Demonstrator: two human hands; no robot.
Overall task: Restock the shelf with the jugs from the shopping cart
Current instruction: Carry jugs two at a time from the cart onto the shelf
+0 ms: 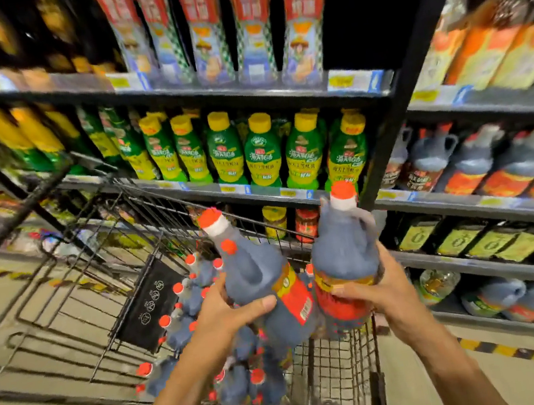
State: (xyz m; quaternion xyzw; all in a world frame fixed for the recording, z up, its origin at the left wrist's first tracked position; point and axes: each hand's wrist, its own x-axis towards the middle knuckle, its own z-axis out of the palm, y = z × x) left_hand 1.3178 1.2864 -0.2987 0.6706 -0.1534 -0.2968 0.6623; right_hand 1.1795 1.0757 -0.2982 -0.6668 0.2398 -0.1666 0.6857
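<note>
Centre of frame: 2 dark jugs with red caps, white neck bands and red-and-yellow labels, held above the shopping cart (339,371). The left jug (251,270) leans with its cap toward the upper left. The right jug (346,253) stands nearly upright, its handle on the right side. The 2 labels lie just beside each other.

The left grip (227,315) is closed round the lower body of the left jug, thumb across the front near the label. The right grip (383,292) is closed round the label band of the right jug, fingers wrapped from the right. Both forearms enter from the bottom edge.

Below the hands, the wire cart holds many more jugs of the same kind (181,333), caps pointing up. A black panel (149,306) with white symbols stands at the cart's left side.

Right of centre, a shelf (481,205) carries a row of matching jugs (481,163). Above the cart, green bottles (262,154) with yellow caps fill a middle shelf, and tall bottles (253,24) with red-topped labels fill the shelf above it. Small jars (305,224) sit behind the cart's far rim. Yellow-and-black tape (524,354) runs along the floor at lower right. The frame edges are blurred.
</note>
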